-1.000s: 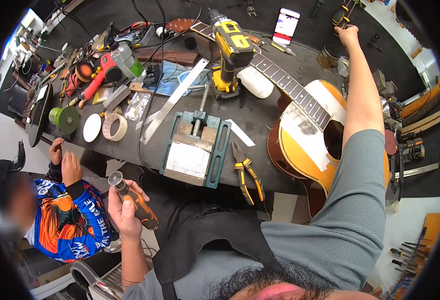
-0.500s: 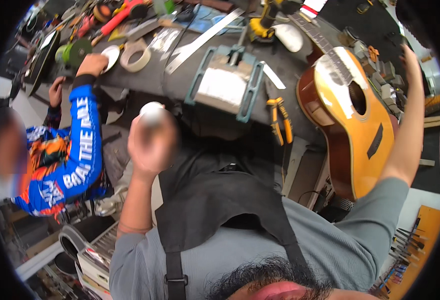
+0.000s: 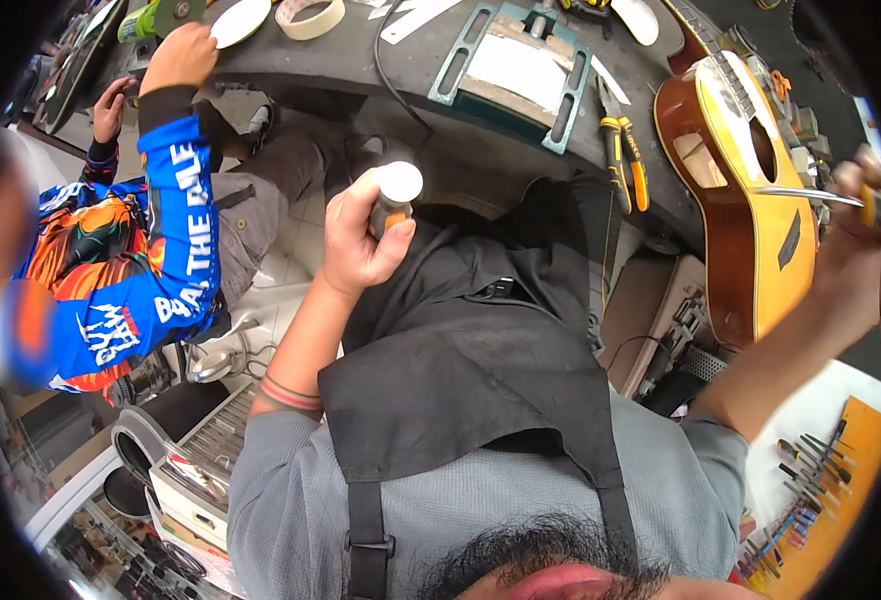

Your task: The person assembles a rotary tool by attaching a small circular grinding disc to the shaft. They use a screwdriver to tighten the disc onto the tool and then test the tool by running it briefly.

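Observation:
My left hand (image 3: 355, 240) is closed around a small jar with a round white lid (image 3: 400, 182); below the lid its side looks clear and brownish. At the right, my right hand (image 3: 848, 225) grips a screwdriver (image 3: 815, 194) with a long metal shaft and a yellow and black handle. The shaft passes in front of an acoustic guitar (image 3: 760, 255) that leans against the bench's right end; whether the two touch I cannot tell. The hand is slightly blurred.
On the dark workbench (image 3: 360, 68) stand a green drill-press vise (image 3: 515, 75), orange-handled pliers (image 3: 622, 165) and a roll of masking tape (image 3: 310, 18). A co-worker in a blue sleeve (image 3: 182, 205) reaches onto the bench at the left. A tool board (image 3: 850, 470) hangs at the lower right.
A screwdriver now shows in my right hand, which has come down and closer. My left hand with the jar has moved right and up in the picture. The view has shifted.

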`<state>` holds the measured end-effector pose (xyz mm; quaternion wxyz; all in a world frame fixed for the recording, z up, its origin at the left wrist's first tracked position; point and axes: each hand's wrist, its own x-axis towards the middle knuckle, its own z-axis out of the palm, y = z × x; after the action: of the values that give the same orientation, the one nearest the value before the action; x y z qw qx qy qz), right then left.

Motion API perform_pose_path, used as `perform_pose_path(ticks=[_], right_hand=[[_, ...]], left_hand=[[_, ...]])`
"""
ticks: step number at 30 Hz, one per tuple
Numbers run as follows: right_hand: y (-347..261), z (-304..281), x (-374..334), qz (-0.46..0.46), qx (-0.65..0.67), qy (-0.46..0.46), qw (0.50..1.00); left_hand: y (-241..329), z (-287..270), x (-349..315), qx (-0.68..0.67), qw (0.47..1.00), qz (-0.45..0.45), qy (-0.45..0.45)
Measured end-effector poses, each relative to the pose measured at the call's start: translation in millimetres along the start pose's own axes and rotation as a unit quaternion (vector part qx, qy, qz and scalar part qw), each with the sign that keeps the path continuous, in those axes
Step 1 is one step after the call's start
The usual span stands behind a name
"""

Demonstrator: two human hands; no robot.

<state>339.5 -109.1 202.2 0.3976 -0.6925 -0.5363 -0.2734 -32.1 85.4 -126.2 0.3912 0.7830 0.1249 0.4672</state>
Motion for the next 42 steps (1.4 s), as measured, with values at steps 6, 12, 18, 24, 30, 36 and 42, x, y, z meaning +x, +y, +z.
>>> perform_pose_path(ticks=[6, 12, 18, 24, 30, 36, 42], right_hand=[[-99, 148, -60, 0.130, 0.517, -0.074, 0.843], [-127, 204, -65, 0.074, 0.509, -0.041, 0.856], [-121, 217, -62, 0.104, 0.477, -0.063, 0.871], [-124, 219, -60, 0.120, 0.447, -0.060, 0.885], [-122, 227, -66, 0.181, 0.419, -0.041, 0.889], [-118, 228, -69, 0.206, 0.424, -0.035, 0.881], [-107, 224, -69, 0.181, 0.433, -0.057, 0.881]], left_hand=[[-6, 10, 5, -0.002, 1.000, -0.004, 0.002], [-16, 5, 25, 0.028, 0.997, 0.066, -0.003], [-19, 0, 33, 0.036, 0.998, 0.054, -0.011], [-22, 5, 40, 0.038, 0.998, 0.048, -0.016], [-24, 7, 41, 0.047, 0.998, 0.036, -0.031], [-25, 14, 46, 0.040, 0.998, 0.051, -0.002], [-27, 20, 48, 0.038, 0.997, 0.060, 0.007]])
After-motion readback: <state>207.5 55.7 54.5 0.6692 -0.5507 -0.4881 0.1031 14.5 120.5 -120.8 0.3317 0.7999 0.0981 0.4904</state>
